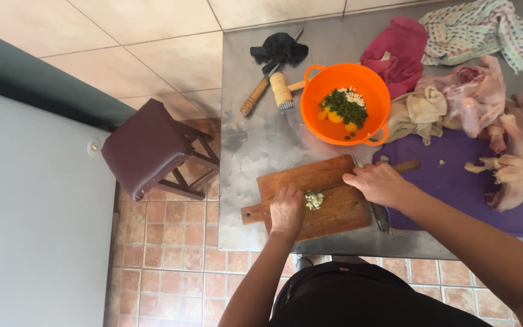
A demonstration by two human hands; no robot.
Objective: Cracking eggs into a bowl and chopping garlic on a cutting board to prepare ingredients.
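From above we see a person's two bare hands at a wooden cutting board (328, 181) on a steel table (255, 145). The left hand (286, 212) rests curled on the board, fingertips touching a small pile of chopped pale bits (314, 200), gripping nothing. The right hand (379, 183) lies flat over a knife (378, 212); its blade seems to be pressed down beside the pile, though the hand hides most of it. Behind the board stands an orange bowl (334, 82) with chopped greens and egg yolks. To the right, raw chicken (509, 163) lies on a purple cutting mat (455, 188), with crumpled cloths (401, 54) beyond. A brown stool (146, 145) stands left of the table.
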